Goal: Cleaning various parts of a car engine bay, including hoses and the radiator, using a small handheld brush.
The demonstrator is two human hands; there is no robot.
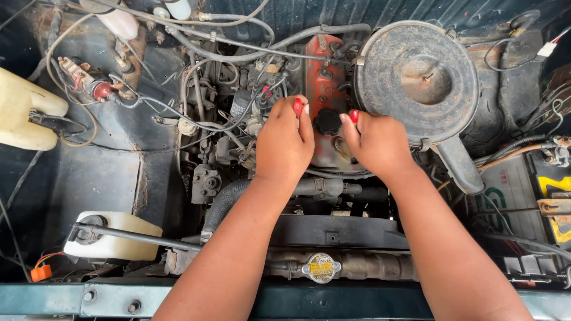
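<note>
I look down into an old engine bay. My left hand point(284, 142) is curled over the left edge of the red valve cover point(321, 83), thumb pointing up beside the black oil filler cap point(327, 122). On the cap's right side rests my right hand point(376, 142), its thumb tip close to the cap. The fingers of both hands bend down out of sight, so whatever they grip is hidden. The cap sits between the two thumbs.
A round rusty air cleaner point(419, 80) stands right of the valve cover. A radiator cap point(321, 267) is at the front, a battery point(535, 202) at the right. White fluid reservoirs point(113, 238) point(24, 113) sit at the left, among several hoses and wires.
</note>
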